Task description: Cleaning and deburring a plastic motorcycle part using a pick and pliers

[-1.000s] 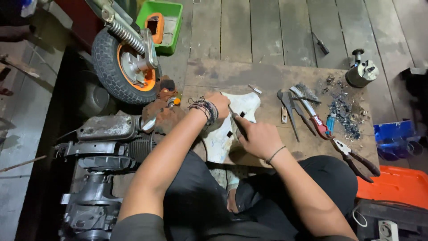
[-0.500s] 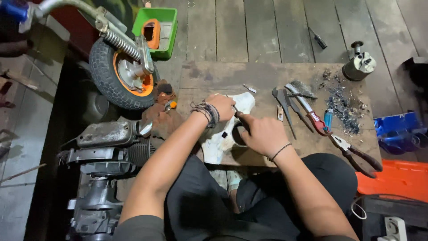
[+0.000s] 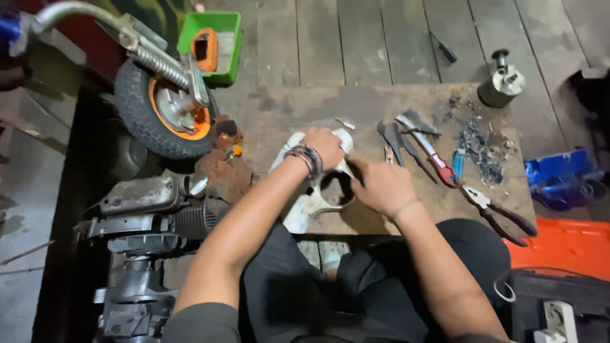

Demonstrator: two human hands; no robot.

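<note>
While the engine [image 3: 136, 222] and the orange-hubbed wheel [image 3: 164, 108] sit at the left, the board [image 3: 279, 105] carries the work: a white casing [image 3: 316, 202] with a round opening lies between both hands. The left hand [image 3: 325, 146] is curled over the casing's far end, gripping it; the right hand [image 3: 381, 185] presses its near rim, fingers bent. Pliers [image 3: 495, 213] lie well right.

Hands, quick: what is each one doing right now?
Left hand: closed over the top of the white plastic cover.
Right hand: curled on the cover's round opening; grip cannot be told.
</note>
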